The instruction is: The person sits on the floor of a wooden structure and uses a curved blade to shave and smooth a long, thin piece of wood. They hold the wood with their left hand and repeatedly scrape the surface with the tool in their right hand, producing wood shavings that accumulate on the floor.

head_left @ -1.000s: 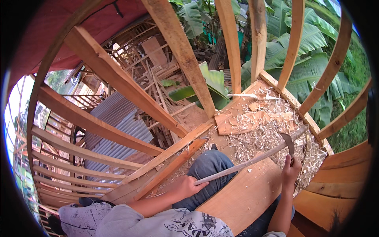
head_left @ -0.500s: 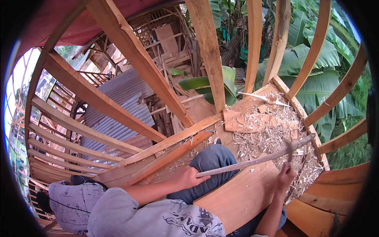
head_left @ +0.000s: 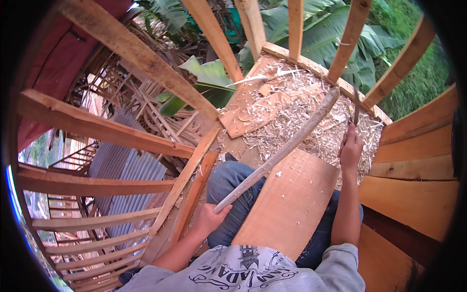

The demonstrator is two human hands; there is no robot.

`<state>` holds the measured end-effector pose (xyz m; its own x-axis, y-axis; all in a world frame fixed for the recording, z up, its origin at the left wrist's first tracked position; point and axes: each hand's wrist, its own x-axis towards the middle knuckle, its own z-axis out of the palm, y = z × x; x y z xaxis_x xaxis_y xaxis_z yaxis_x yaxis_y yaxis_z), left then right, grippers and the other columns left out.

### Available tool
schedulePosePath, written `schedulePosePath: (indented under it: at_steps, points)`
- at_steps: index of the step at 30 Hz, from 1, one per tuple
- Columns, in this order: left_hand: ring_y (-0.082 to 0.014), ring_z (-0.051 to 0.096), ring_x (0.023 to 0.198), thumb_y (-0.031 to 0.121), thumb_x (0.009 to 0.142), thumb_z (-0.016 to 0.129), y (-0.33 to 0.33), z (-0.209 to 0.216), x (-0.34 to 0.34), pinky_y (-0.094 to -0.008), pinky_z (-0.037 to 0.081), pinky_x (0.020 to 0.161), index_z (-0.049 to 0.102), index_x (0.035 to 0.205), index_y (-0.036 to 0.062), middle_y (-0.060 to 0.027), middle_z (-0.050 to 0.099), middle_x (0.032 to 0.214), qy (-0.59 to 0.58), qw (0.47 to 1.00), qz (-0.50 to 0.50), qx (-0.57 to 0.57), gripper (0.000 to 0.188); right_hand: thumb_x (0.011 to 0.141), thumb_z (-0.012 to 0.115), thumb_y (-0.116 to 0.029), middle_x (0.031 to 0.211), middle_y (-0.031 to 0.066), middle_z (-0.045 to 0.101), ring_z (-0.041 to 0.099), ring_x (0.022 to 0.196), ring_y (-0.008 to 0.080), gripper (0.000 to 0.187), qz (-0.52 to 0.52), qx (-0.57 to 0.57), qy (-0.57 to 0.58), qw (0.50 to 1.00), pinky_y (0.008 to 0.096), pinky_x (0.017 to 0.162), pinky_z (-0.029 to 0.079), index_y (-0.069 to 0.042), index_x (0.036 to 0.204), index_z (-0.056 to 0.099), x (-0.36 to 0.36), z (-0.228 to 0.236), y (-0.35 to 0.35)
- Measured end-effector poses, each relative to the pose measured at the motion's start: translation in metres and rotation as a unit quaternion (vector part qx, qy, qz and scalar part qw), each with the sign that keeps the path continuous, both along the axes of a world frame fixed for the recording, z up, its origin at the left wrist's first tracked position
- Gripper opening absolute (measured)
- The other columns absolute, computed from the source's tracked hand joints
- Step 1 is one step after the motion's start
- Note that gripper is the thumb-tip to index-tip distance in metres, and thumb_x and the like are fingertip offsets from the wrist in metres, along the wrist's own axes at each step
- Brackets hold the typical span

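Note:
My left hand (head_left: pixel 210 217) is closed around the near end of a long, pale, slightly curved wooden stick (head_left: pixel 277 163). The stick slants up and away to the right, over my left knee and past a wide flat board (head_left: pixel 292 202) that lies across my lap. In my right hand (head_left: pixel 351 150), beyond the board's far right corner, is a knife (head_left: pixel 356 109) with a narrow dark blade pointing away from me. The blade stands to the right of the stick's far end, apart from it. My fingers hide most of the knife's handle.
Curly wood shavings (head_left: pixel 296 114) cover the floor planks ahead, around a loose piece of board (head_left: pixel 253 119). Upright wooden ribs (head_left: pixel 146 61) rise along the left and far sides. Planking (head_left: pixel 413 168) walls the right. Beyond stand banana leaves (head_left: pixel 321 39) and corrugated sheets (head_left: pixel 131 180).
The view has turned, so the scene appears rotated. The knife blade, earlier across the stick near its far end, is now clear of it to the right. Both hands keep their holds.

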<state>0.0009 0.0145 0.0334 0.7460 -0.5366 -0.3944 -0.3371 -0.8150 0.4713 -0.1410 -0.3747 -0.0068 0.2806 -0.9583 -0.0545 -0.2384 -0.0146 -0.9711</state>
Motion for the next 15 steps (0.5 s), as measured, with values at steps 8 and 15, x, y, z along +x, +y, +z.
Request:
schedulePosePath:
  at_steps: [8,15]
  points:
    - [-0.0388,0.06,0.055,0.041,0.078,0.068,0.008,-0.018,0.004,-0.0419,0.045,0.05,0.063,0.06,-0.0014,-0.0232,0.054,0.054,0.01,1.0,-0.017,0.004,0.047,0.091,0.06,-0.027,0.049,-0.0019,0.042,0.037,0.047,0.0053,0.034,0.011,-0.129,-0.074,0.989,0.0277,0.044,0.027,0.001,0.074,0.054,-0.013,-0.001,0.045]
    - [-0.0381,0.06,0.053,0.041,0.079,0.068,0.006,-0.014,0.004,-0.0414,0.042,0.048,0.06,0.058,-0.0028,-0.0227,0.052,0.052,0.0,1.0,0.001,-0.006,0.049,0.088,0.065,-0.028,0.047,-0.0029,0.041,0.038,0.041,0.0056,0.035,0.056,-0.075,-0.151,0.984,0.0261,0.04,0.029,-0.002,0.068,0.051,-0.019,0.017,0.037]
